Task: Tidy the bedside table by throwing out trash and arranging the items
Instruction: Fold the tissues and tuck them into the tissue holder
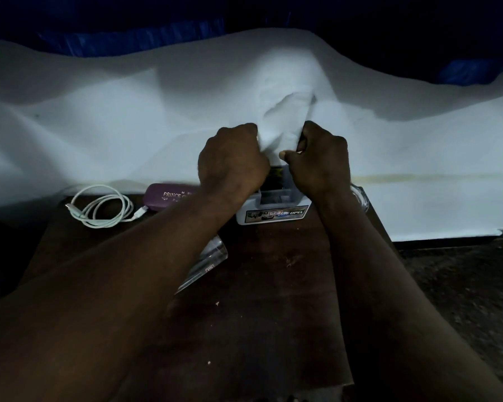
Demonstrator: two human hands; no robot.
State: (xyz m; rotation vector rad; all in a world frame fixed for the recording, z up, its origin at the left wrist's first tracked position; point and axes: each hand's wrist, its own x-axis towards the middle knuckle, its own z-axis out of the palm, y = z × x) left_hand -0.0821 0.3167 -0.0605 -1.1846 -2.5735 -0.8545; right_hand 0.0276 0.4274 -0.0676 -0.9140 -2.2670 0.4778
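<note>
1. Grip, left: I read the left hand (233, 161) as a closed fist, knuckles up, with its fingers curled round the left edge of a white tissue (282, 126).
2. Grip, right: the right hand (321, 162) is closed too. Its thumb tip points toward the left hand and its fingers pinch the tissue's right edge. The two fists sit near each other without touching, with the tissue bunched between them.
3. Tissue: it rises above the knuckles in a crumpled fold. It is white against white bedding, so I cannot trace its upper edge with confidence.
4. Directly below the hands: a white box (273, 216) with a label reading "OPEL" on its near face. The top is open and divided into compartments, and the contents are too dark to identify. The tissue's lower end hangs over the box's far side.
5. The box stands at the far edge of the dark wooden bedside table (273, 285).
6. Left of the box: a purple case (164, 197) printed "PRINCE", partly hidden by the left forearm. Beyond it lies a coiled white cable (102, 208), with one plug just beside the case.
7. Under the left forearm: a clear plastic item (206, 262), lying tilted and only partly seen.
8. Behind the right wrist: a clear glass (360, 197), mostly hidden.
9. Backdrop: a white bed sheet (99, 111), with blue fabric (128, 33) above it.
</note>
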